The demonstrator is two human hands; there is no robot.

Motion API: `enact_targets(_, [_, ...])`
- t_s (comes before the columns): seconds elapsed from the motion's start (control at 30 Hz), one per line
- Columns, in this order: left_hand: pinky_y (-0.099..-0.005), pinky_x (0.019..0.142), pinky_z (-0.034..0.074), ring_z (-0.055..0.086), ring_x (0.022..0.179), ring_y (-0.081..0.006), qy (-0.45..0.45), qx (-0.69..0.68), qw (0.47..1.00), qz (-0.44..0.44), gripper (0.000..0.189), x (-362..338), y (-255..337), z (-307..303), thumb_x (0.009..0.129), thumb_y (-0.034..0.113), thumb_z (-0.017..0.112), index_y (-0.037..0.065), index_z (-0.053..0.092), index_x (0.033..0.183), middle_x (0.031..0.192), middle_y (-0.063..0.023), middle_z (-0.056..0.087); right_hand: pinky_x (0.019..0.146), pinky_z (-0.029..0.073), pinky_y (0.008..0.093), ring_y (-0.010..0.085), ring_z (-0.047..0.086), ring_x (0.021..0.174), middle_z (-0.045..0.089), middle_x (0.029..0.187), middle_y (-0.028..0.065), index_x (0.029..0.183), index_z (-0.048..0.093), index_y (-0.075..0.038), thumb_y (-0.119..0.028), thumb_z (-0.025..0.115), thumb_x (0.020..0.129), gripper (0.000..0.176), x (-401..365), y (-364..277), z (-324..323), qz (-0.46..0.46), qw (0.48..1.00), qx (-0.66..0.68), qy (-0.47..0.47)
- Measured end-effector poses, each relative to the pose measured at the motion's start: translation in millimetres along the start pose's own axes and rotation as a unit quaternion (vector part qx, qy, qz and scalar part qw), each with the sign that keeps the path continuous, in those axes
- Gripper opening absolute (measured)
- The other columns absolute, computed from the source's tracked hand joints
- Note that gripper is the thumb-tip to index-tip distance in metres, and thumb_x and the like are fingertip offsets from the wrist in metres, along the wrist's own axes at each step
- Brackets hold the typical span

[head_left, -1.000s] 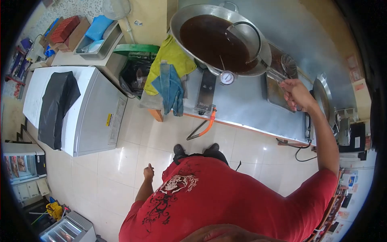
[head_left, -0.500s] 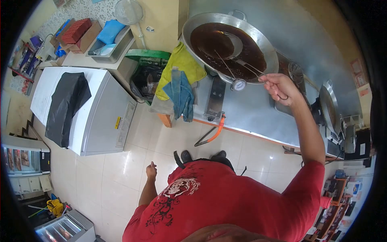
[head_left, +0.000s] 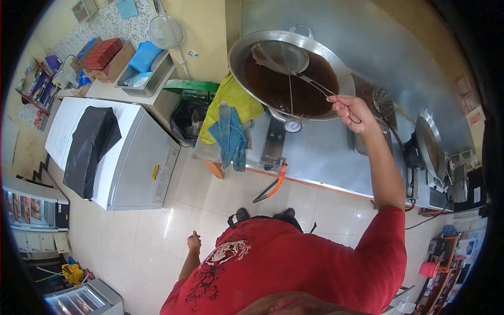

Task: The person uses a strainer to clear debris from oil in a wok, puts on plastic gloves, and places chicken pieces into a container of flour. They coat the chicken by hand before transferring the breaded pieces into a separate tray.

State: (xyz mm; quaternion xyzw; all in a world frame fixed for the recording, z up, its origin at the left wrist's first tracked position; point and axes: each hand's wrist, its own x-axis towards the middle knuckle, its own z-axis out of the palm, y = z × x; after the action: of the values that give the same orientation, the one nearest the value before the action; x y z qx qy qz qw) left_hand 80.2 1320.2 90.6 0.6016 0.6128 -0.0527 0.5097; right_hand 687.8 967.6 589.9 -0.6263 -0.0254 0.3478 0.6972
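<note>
My right hand (head_left: 350, 111) is closed around the wire handle of a round mesh strainer (head_left: 283, 56). The strainer's mesh bowl shows over the far side of the dark brown liquid (head_left: 273, 92) in a wide metal wok (head_left: 344, 79). A dial thermometer (head_left: 293, 126) sits at the wok's near rim, its thin stem running up across the liquid and the strainer. Low beside my body, over the floor, hangs my left hand (head_left: 194, 241), one finger stretched out and nothing visible in it.
Left of the wok, yellow (head_left: 223, 107) and blue (head_left: 229, 134) cloths drape over the counter edge. Below it are a burner control box (head_left: 273, 144) and an orange hose (head_left: 279, 181). A whisk (head_left: 382, 100) and second wok (head_left: 429, 139) stand right. A lined bin (head_left: 189, 113) adjoins a white freezer (head_left: 142, 157).
The strainer has moved toward the wok's far left side, and more of its mesh now shows above the liquid. My right hand moved slightly left. The view shifted a little.
</note>
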Motion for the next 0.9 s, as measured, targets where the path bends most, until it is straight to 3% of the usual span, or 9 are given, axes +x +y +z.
enact_targets(0.27, [-0.0325,0.041,0.045,0.058,0.048,-0.0186,-0.032,-0.017,0.999,0.018,0.042,-13.6,2.5,47.2,0.098,0.036,0.053,-0.001,0.07,0.084,0.064,-0.0093,0.062,0.037,0.038,0.0224,0.0065,0.046,0.049,0.059,0.074,0.0039,0.114,0.055,0.004,-0.012,0.041,0.104,0.024,-31.6,-16.7,-69.8,-0.004,0.999,-0.039,0.029])
enact_targets(0.47, [-0.0336,0.041,0.042,0.055,0.046,-0.0195,-0.06,-0.036,0.997,0.014,0.025,-44.2,37.4,113.4,0.089,0.023,0.057,0.0,0.067,0.088,0.062,-0.0093,0.058,0.035,0.039,0.0238,0.008,0.048,0.049,0.059,0.073,0.0044,0.113,0.056,0.004,-0.012,0.041,0.104,0.023,-63.0,-36.5,-133.4,-0.012,0.996,-0.079,0.046])
enact_targets(0.57, [-0.0335,0.041,0.042,0.058,0.047,-0.0206,-0.087,-0.079,0.989,-0.089,0.022,-61.7,62.2,149.4,0.089,0.019,0.056,-0.001,0.065,0.093,0.066,-0.011,0.061,0.035,0.039,0.0243,0.0084,0.049,0.048,0.059,0.073,0.0044,0.113,0.055,0.004,-0.013,0.042,0.103,0.024,-82.5,-45.4,-157.0,-0.022,0.993,-0.102,0.049])
enact_targets(0.7, [-0.0349,0.041,0.044,0.061,0.05,-0.0226,-0.089,-0.048,0.992,-0.076,0.025,-92.4,72.4,188.6,0.089,0.018,0.056,-0.001,0.063,0.102,0.073,-0.0134,0.064,0.036,0.038,0.0263,0.0101,0.048,0.049,0.058,0.076,0.0067,0.112,0.055,0.005,-0.013,0.045,0.102,0.023,-102.8,-55.1,-192.1,-0.018,0.993,-0.108,0.04])
enact_targets(0.9, [-0.0387,0.044,0.049,0.064,0.055,-0.0256,-0.102,-0.031,0.992,-0.063,0.029,-99.1,27.2,231.9,0.09,0.023,0.056,0.001,0.064,0.107,0.08,-0.015,0.068,0.033,0.033,0.0191,0.0065,0.044,0.046,0.058,0.076,0.005,0.126,0.053,0.009,-0.013,0.043,0.102,0.033,-123.8,-65.7,-252.3,-0.02,0.997,-0.076,-0.012])
